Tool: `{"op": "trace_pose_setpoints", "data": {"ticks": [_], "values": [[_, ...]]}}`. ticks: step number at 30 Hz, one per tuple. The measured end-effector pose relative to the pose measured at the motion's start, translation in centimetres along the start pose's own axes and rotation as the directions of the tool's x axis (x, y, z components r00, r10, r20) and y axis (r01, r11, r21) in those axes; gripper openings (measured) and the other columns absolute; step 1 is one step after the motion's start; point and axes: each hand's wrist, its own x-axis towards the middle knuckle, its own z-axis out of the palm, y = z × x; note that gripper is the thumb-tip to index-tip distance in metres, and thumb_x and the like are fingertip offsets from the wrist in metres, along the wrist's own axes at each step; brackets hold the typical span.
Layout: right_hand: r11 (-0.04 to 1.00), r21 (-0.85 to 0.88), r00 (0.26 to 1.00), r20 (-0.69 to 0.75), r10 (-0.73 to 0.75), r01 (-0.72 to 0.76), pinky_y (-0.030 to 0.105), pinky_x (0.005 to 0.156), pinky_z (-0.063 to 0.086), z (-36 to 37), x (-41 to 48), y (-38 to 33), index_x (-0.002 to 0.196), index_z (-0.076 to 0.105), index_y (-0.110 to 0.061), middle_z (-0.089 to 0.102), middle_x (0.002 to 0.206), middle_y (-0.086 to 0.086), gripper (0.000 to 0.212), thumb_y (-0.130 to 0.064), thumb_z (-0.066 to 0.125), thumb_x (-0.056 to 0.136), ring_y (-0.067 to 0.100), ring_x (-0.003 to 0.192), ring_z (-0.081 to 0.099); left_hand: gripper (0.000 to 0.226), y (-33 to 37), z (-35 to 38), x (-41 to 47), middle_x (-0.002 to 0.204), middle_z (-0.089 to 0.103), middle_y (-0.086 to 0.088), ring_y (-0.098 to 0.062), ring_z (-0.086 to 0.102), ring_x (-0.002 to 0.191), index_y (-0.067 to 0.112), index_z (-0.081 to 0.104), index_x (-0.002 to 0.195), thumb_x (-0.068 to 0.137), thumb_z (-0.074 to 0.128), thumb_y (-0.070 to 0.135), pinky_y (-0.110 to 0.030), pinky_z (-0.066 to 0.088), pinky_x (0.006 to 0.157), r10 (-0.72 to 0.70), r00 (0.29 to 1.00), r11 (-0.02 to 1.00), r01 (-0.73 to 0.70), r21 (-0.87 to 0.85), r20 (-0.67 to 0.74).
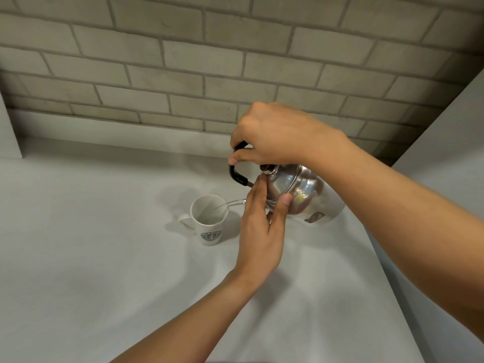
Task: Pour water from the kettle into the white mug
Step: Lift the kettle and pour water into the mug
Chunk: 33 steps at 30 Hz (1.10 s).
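A shiny steel kettle (pixel 301 189) hangs tilted to the left above the counter, its spout low. My right hand (pixel 272 134) is closed around its black handle from above. My left hand (pixel 259 231) rests flat against the kettle's lid, fingers along the front and thumb on the lid's rim. A thin stream of water (pixel 233 203) runs from the spout into the white mug (pixel 209 221), which stands upright just left of the kettle with a round green logo facing me and its handle pointing left. The spout itself is hidden behind my left fingers.
The white counter (pixel 104 258) stretches to the left and toward me. A grey brick wall (pixel 183 61) runs along the back. A white side panel (pixel 445 132) rises at the right, and another white panel (pixel 7 132) stands at the far left.
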Motion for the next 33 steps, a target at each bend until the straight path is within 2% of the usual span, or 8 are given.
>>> {"op": "trace_pose_setpoints", "data": {"ticks": [2,7,11,15,20,24,28,33], "values": [[1.0,-0.004,1.0,0.006,0.003,-0.003,0.045,0.075,0.058,-0.1,0.1,-0.1,0.106,0.078,-0.019,0.066,0.094,0.007,0.042,-0.057,0.062,0.097,0.039,0.094,0.068,0.072,0.0,0.0,0.1,0.16,0.044,0.012,0.006,0.034,0.147,0.027,0.035,0.16,0.099,0.047,0.062,-0.021,0.031,0.119,0.004,1.0,1.0,-0.004,0.001,-0.005],[1.0,-0.009,1.0,0.015,0.007,-0.007,0.047,0.078,0.059,-0.4,0.2,-0.1,0.104,0.078,-0.019,0.055,0.085,0.004,0.041,-0.056,0.062,0.098,0.04,0.094,0.068,0.071,0.2,0.1,0.3,0.159,0.044,0.012,0.01,0.034,0.145,0.026,0.036,0.16,0.099,0.049,0.06,-0.003,0.028,0.109,0.011,1.0,1.0,-0.011,-0.018,-0.014],[1.0,-0.009,1.0,0.013,0.004,-0.004,0.045,0.073,0.057,-0.5,0.3,-0.1,0.103,0.078,-0.018,0.047,0.072,-0.002,0.041,-0.056,0.063,0.097,0.04,0.091,0.067,0.071,0.3,0.2,0.3,0.158,0.045,0.013,0.01,0.035,0.145,0.027,0.036,0.16,0.099,0.049,0.062,-0.012,0.031,0.115,0.018,1.0,0.999,-0.018,-0.026,-0.018],[1.0,-0.013,1.0,0.002,-0.011,0.011,0.042,0.069,0.055,-0.5,0.5,-0.1,0.102,0.078,-0.018,0.045,0.069,-0.005,0.041,-0.056,0.063,0.097,0.039,0.089,0.067,0.069,0.3,0.2,0.3,0.157,0.046,0.015,0.013,0.035,0.143,0.028,0.036,0.16,0.1,0.049,0.061,-0.012,0.03,0.115,0.019,0.999,1.0,-0.02,-0.021,-0.025],[1.0,-0.019,1.0,0.001,-0.021,0.021,0.046,0.074,0.059,-0.7,0.8,-0.3,0.102,0.078,-0.019,0.041,0.068,-0.008,0.041,-0.057,0.063,0.096,0.039,0.091,0.068,0.069,0.5,0.1,0.3,0.157,0.045,0.016,0.01,0.036,0.144,0.03,0.035,0.16,0.1,0.048,0.061,-0.021,0.032,0.118,0.016,1.0,0.998,-0.017,-0.055,-0.026],[0.999,-0.028,1.0,0.013,-0.023,0.023,0.049,0.077,0.06,-0.9,1.0,-0.5,0.101,0.078,-0.017,0.048,0.074,-0.002,0.042,-0.056,0.063,0.097,0.039,0.091,0.069,0.065,0.5,0.0,0.3,0.148,0.047,0.025,0.017,0.037,0.138,0.034,0.036,0.158,0.1,0.048,0.061,-0.016,0.032,0.113,0.016,0.999,0.998,-0.019,-0.064,-0.036],[0.999,-0.026,1.0,0.021,-0.021,0.021,0.05,0.079,0.06,-1.1,1.1,-0.7,0.101,0.078,-0.017,0.043,0.068,-0.007,0.042,-0.056,0.064,0.096,0.039,0.091,0.068,0.043,0.7,0.0,0.3,0.118,0.051,0.043,0.017,0.047,0.121,0.05,0.039,0.145,0.103,0.05,0.053,-0.008,0.034,0.101,0.037,0.998,0.997,-0.04,-0.071,-0.044],[0.999,-0.033,1.0,0.021,-0.017,0.018,0.05,0.078,0.06,-1.2,1.2,-0.8,0.099,0.078,-0.016,0.044,0.068,-0.006,0.042,-0.056,0.064,0.096,0.039,0.09,0.068,0.057,0.6,-0.1,0.4,0.121,0.051,0.043,0.012,0.048,0.128,0.034,0.041,0.154,0.103,0.049,0.057,-0.009,0.034,0.104,0.034,0.998,0.996,-0.038,-0.079,-0.046]]}}
